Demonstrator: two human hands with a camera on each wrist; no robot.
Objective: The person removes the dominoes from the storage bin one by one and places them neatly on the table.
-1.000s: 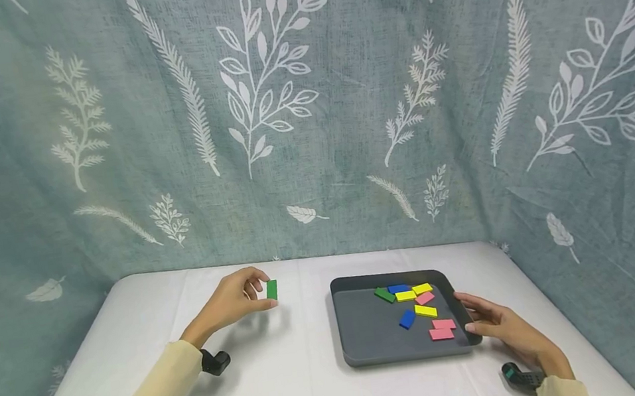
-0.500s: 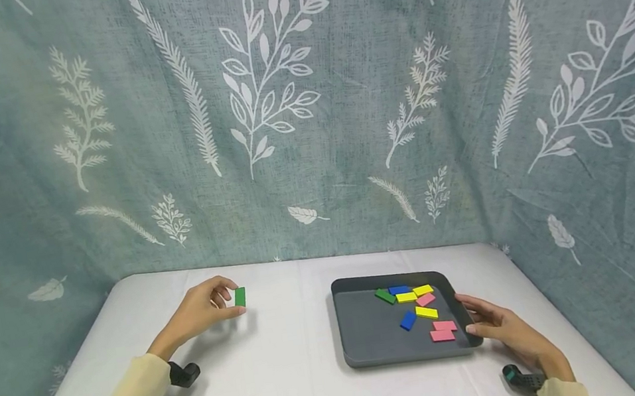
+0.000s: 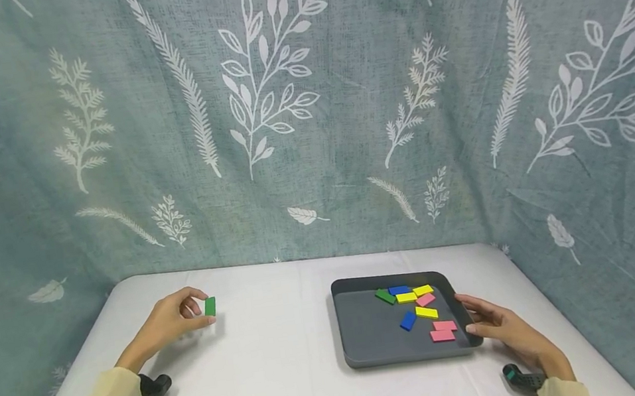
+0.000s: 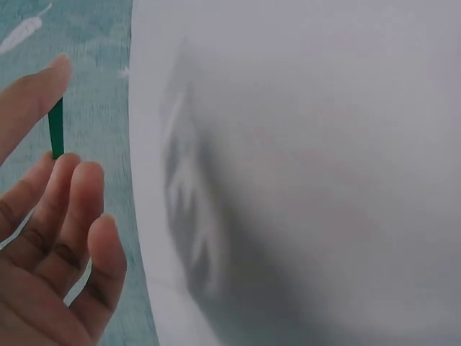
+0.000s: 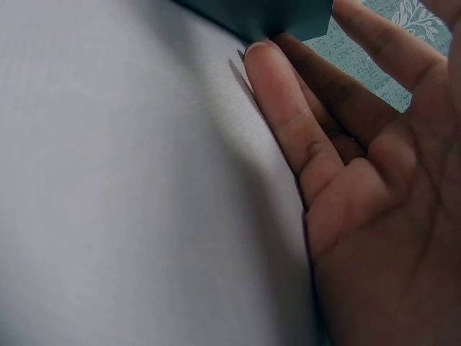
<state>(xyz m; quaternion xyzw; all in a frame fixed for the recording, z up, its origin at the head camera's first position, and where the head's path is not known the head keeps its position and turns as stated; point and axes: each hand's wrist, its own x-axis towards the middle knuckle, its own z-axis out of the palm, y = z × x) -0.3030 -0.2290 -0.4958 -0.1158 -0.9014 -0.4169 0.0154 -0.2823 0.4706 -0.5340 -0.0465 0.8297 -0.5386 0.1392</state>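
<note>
Evidently, the green block (image 3: 210, 306), a thin, smooth rectangle, is above the left part of the white, cloth-covered surface (image 3: 276, 344). The tray (image 3: 365, 329) is dark grey and rounded at the corners, with low walls around flat coloured blocks (image 3: 426, 312). The left hand (image 3: 168, 321) pinches the green block between thumb and fingertips, remaining fingers bent; the right hand (image 3: 506, 328), well apart, rests extended fingers against the tray's right wall.

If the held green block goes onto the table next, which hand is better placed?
Likely the left hand: it pinches the green block between thumb and fingertips, over the table. The right hand is farther off, touching the tray's right side.
</note>
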